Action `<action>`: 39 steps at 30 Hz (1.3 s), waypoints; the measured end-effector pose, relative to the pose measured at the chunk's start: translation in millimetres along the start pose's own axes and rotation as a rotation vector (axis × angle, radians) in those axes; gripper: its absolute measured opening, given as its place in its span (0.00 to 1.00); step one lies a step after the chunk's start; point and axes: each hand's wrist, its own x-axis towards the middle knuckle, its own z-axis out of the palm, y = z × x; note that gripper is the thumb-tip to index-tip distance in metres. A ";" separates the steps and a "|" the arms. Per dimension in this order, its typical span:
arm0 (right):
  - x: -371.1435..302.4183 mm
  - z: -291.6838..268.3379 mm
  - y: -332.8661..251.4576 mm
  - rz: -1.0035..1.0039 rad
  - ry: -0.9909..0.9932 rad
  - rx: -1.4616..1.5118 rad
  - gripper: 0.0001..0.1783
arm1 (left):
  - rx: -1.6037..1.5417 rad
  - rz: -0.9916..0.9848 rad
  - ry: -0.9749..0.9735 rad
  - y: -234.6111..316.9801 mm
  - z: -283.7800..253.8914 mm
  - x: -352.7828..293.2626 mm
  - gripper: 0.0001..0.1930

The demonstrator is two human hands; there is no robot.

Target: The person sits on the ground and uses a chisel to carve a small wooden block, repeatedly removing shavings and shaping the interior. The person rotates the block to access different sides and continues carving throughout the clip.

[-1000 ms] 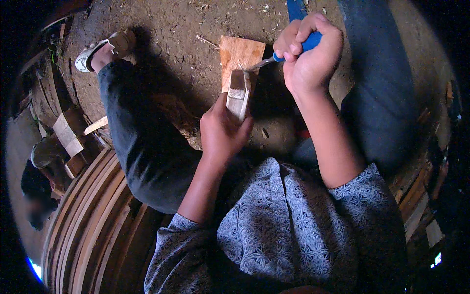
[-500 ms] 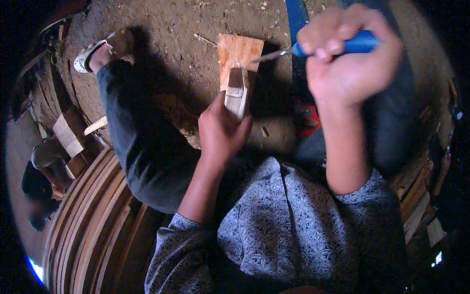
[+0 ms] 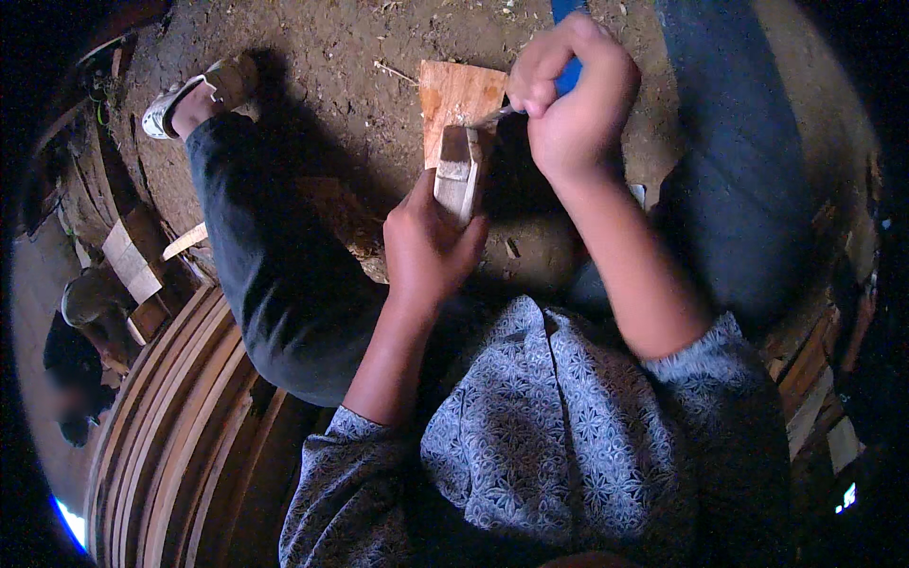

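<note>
My left hand point(image 3: 431, 241) is closed round the near end of a pale, angular wooden block point(image 3: 457, 180) with cut faces. The block's far end rests on or just over a flat, light-brown piece of board point(image 3: 459, 90) on the ground. My right hand point(image 3: 587, 104) is closed on a blue-handled tool point(image 3: 569, 78) with a narrow metal blade. Most of its handle is hidden by the fingers. The blade points left, its tip at the far right corner of the block; whether it touches the wood I cannot tell.
A stack of long wooden strips point(image 3: 166, 417) lies at the lower left. Past it, at the left rim, another person point(image 3: 80, 360) is bent low. My legs spread on both sides of the board. Wood pieces point(image 3: 814, 407) lie at the right, and small chips dot the earth floor point(image 3: 341, 57).
My right hand has swung left with the blue-handled tool, bringing it close to the block. A red thing by my right leg is now hidden. My left hand and the block have barely moved.
</note>
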 end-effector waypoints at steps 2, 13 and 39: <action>-0.5 -3.2 12.9 0.120 0.018 0.025 0.19 | -0.009 -0.004 -0.004 0.3 -1.4 2.4 0.23; 4.8 -1.2 11.7 0.159 0.038 0.057 0.20 | 0.038 -0.001 0.005 -5.5 -0.9 0.7 0.23; 10.4 -2.1 10.0 0.199 0.009 0.067 0.19 | 0.089 0.004 -0.010 0.2 -2.1 -1.5 0.28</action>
